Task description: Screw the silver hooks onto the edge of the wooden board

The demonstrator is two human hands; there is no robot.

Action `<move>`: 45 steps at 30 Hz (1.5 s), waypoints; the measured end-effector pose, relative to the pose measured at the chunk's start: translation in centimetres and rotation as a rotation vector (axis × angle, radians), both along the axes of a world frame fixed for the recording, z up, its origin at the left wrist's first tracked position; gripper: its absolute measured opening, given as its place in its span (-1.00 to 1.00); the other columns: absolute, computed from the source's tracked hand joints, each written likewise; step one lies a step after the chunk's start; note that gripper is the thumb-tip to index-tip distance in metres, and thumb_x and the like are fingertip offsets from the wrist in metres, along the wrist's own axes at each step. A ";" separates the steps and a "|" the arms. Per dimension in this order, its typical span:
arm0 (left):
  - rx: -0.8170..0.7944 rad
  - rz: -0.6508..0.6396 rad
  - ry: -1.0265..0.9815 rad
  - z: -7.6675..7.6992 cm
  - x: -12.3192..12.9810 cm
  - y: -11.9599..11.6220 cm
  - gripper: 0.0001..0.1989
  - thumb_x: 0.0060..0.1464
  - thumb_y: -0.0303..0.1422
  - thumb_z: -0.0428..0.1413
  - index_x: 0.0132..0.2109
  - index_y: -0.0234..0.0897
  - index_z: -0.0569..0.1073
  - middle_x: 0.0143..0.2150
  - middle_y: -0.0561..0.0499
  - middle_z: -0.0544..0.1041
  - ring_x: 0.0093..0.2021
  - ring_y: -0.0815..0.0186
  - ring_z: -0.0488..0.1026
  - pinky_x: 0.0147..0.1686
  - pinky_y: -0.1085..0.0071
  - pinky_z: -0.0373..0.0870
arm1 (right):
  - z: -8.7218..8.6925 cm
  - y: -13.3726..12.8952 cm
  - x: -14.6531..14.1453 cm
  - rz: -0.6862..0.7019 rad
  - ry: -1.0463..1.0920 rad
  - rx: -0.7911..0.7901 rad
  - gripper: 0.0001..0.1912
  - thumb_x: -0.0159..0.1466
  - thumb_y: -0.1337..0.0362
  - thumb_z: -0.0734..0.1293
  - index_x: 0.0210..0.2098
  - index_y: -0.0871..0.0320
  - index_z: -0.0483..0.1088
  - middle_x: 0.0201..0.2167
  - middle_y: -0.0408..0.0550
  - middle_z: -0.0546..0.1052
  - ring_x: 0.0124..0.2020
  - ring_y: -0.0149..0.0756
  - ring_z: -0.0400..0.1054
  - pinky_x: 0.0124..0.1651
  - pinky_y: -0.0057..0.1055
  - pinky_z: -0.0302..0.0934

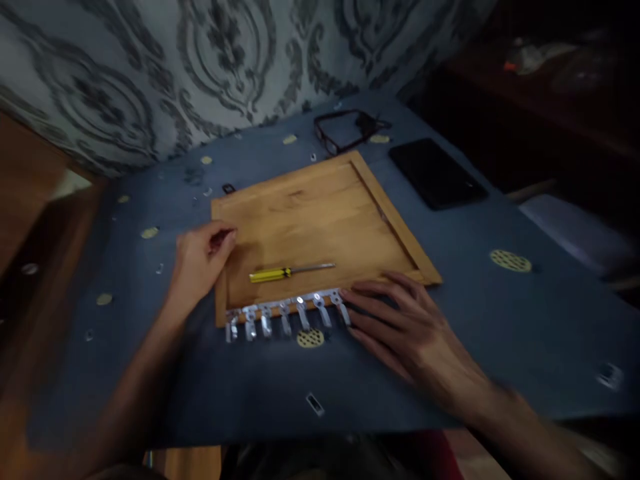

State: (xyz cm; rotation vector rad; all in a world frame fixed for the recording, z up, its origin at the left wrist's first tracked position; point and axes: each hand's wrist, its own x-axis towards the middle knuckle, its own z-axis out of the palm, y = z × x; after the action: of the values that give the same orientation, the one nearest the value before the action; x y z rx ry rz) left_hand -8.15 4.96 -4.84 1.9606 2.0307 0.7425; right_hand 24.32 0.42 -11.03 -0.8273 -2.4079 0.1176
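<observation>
So there's a shallow wooden frame tray (305, 220) on the blue tablecloth (240, 407), and the only loose thing lying in it is a yellow-handled screwdriver (271, 275) near the front. A metal hook strip (284, 309) runs along the near rim, hooks pointing out over the edge. The right hand (413, 333) has its fingers stretched out, tips right at the strip's right end. The left hand (200, 257), over the tray's left rim, has thumb and fingertips nearly together; can't tell if they're pinching anything.
</observation>
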 end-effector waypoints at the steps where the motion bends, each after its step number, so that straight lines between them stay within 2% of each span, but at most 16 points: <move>1: -0.008 0.070 -0.036 -0.6 -1.2 0.4 -0.68 0.19 -0.17 0.06 -0.12 -0.28 0.58 -0.29 0.02 0.63 -0.30 0.28 0.53 -0.25 0.41 0.41 | -0.2 0.1 0.0 -0.012 -0.002 0.016 -0.71 0.46 0.26 0.21 0.03 -0.07 0.52 -0.02 -0.18 0.64 0.03 -0.17 0.45 0.19 0.02 0.20; 5: 0.027 0.212 -0.011 -3.0 -6.1 2.1 -0.72 0.29 -0.25 0.04 -0.12 -0.37 0.54 -0.28 -0.02 0.59 -0.29 0.28 0.54 -0.23 0.37 0.48 | -1.2 1.0 0.2 0.028 0.026 0.199 -0.67 0.44 0.23 0.20 0.09 -0.06 0.50 -0.07 -0.15 0.66 -0.04 -0.16 0.50 0.11 0.01 0.25; 8: 0.021 0.290 0.002 -4.2 -8.9 3.2 -0.70 0.30 -0.20 0.12 0.00 -0.36 0.47 -0.09 -0.07 0.54 -0.15 0.28 0.53 -0.11 0.23 0.54 | -1.3 1.6 0.4 0.052 0.029 0.224 -0.68 0.41 0.20 0.23 0.08 -0.13 0.51 -0.07 -0.19 0.67 -0.06 -0.15 0.52 0.08 0.00 0.28; 11: 0.015 0.317 0.014 -4.7 -10.6 4.6 -0.65 0.29 -0.20 0.13 0.10 -0.33 0.43 0.06 -0.12 0.50 -0.02 0.21 0.51 -0.03 0.15 0.54 | -0.8 1.8 0.4 0.084 0.019 0.265 -0.71 0.41 0.17 0.23 0.02 -0.15 0.53 -0.07 -0.22 0.67 -0.08 -0.17 0.54 -0.01 -0.04 0.32; 14: 0.018 0.328 0.042 -4.7 -11.6 6.5 -0.64 0.29 -0.21 0.13 0.13 -0.31 0.42 0.11 -0.14 0.48 0.04 0.18 0.49 0.02 0.11 0.52 | -0.4 1.8 0.4 0.094 -0.003 0.324 -0.70 0.41 0.19 0.22 0.02 -0.10 0.54 -0.10 -0.18 0.68 -0.11 -0.15 0.55 -0.06 -0.04 0.34; 18: 0.003 0.333 0.083 -4.5 -12.2 8.7 -0.63 0.29 -0.21 0.13 0.14 -0.30 0.42 0.12 -0.14 0.47 0.05 0.17 0.49 0.03 0.10 0.52 | -0.9 2.0 0.6 0.101 -0.039 0.324 -0.67 0.40 0.19 0.23 0.08 -0.07 0.52 -0.09 -0.13 0.67 -0.07 -0.12 0.54 -0.05 -0.04 0.37; 22: -0.031 0.355 0.128 -4.6 -12.0 9.5 -0.64 0.29 -0.21 0.13 0.14 -0.30 0.42 0.11 -0.14 0.47 0.03 0.18 0.49 0.01 0.11 0.52 | -1.1 2.1 0.7 0.101 -0.049 0.344 -0.67 0.40 0.17 0.24 0.08 -0.07 0.52 -0.08 -0.11 0.67 -0.07 -0.12 0.53 -0.04 -0.03 0.39; 25: -0.046 0.371 0.160 -4.4 -11.6 9.4 -0.63 0.29 -0.21 0.14 0.14 -0.30 0.42 0.12 -0.14 0.47 0.04 0.18 0.49 0.02 0.11 0.52 | -0.6 1.8 0.5 0.079 -0.035 0.309 -0.67 0.42 0.19 0.21 0.07 -0.08 0.53 -0.10 -0.12 0.67 -0.08 -0.13 0.53 -0.04 -0.03 0.38; 29: -0.063 0.379 0.180 -3.7 -10.8 9.0 -0.63 0.29 -0.21 0.14 0.14 -0.31 0.42 0.11 -0.14 0.47 0.05 0.17 0.49 0.03 0.10 0.51 | 0.1 0.8 0.1 0.048 -0.029 0.164 -0.70 0.44 0.25 0.22 0.06 -0.04 0.52 -0.03 -0.11 0.65 -0.03 -0.17 0.50 0.06 -0.02 0.35; 31: -0.065 0.387 0.184 -3.3 -10.5 8.7 -0.64 0.29 -0.21 0.14 0.13 -0.32 0.43 0.12 -0.14 0.47 0.06 0.16 0.49 0.04 0.08 0.50 | 0.1 0.4 0.0 0.015 -0.004 0.082 -0.72 0.45 0.28 0.22 0.04 -0.01 0.52 -0.01 -0.11 0.64 0.02 -0.18 0.48 0.13 0.02 0.30; 35: -0.005 0.393 0.165 -2.2 -9.4 7.5 -0.73 0.28 -0.27 0.14 0.02 -0.35 0.47 0.04 -0.11 0.51 0.06 0.17 0.48 0.09 0.06 0.45 | -0.2 0.1 0.0 0.020 0.015 0.018 -0.77 0.45 0.26 0.25 -0.06 0.02 0.55 0.01 -0.10 0.64 0.06 -0.19 0.45 0.17 0.02 0.26; 38: 0.052 0.312 0.106 -1.3 -7.0 5.5 -0.83 0.21 -0.40 0.05 -0.14 -0.38 0.50 -0.13 -0.13 0.56 -0.06 0.16 0.51 0.03 0.19 0.44 | -0.2 0.1 0.1 0.012 0.006 -0.005 -0.78 0.44 0.24 0.26 -0.05 0.03 0.54 0.01 -0.11 0.64 0.07 -0.19 0.44 0.21 0.04 0.23; 41: 0.009 0.111 0.024 -0.2 -2.7 2.7 -0.86 0.13 -0.33 0.11 -0.21 -0.27 0.52 -0.22 0.01 0.58 -0.21 0.26 0.52 -0.14 0.35 0.46 | 0.0 0.1 0.1 0.015 0.000 -0.012 -0.77 0.45 0.23 0.24 -0.01 0.04 0.52 0.03 -0.11 0.63 0.07 -0.18 0.43 0.22 0.05 0.22; 42: -0.018 0.009 -0.004 0.3 -1.0 1.9 -0.87 0.09 -0.30 0.14 -0.25 -0.24 0.52 -0.27 0.05 0.58 -0.23 0.28 0.52 -0.17 0.38 0.45 | 0.0 0.1 0.2 0.019 0.002 -0.009 -0.76 0.45 0.23 0.24 -0.01 0.05 0.52 0.03 -0.11 0.63 0.07 -0.18 0.42 0.22 0.05 0.21; 44: -0.085 -0.354 -0.091 1.3 2.4 0.3 -0.84 0.14 -0.27 0.12 -0.26 -0.24 0.52 -0.27 0.03 0.57 -0.21 0.28 0.50 -0.17 0.38 0.42 | 0.1 0.1 0.2 0.024 0.000 -0.022 -0.76 0.45 0.24 0.25 0.00 0.07 0.52 0.04 -0.09 0.62 0.08 -0.17 0.42 0.22 0.04 0.21; 45: -0.132 -0.487 -0.094 1.7 4.0 -0.2 -0.84 0.19 -0.27 0.10 -0.26 -0.25 0.51 -0.26 0.03 0.56 -0.22 0.31 0.50 -0.16 0.38 0.41 | 0.2 0.1 0.2 0.021 0.001 -0.030 -0.77 0.45 0.25 0.25 -0.01 0.08 0.52 0.04 -0.09 0.62 0.09 -0.16 0.41 0.22 0.04 0.20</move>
State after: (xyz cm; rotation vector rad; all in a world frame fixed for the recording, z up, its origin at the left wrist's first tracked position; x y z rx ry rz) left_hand -4.18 4.73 -3.12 2.1656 1.4182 0.5561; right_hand 24.51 0.51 -10.88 -0.8152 -2.4197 0.1633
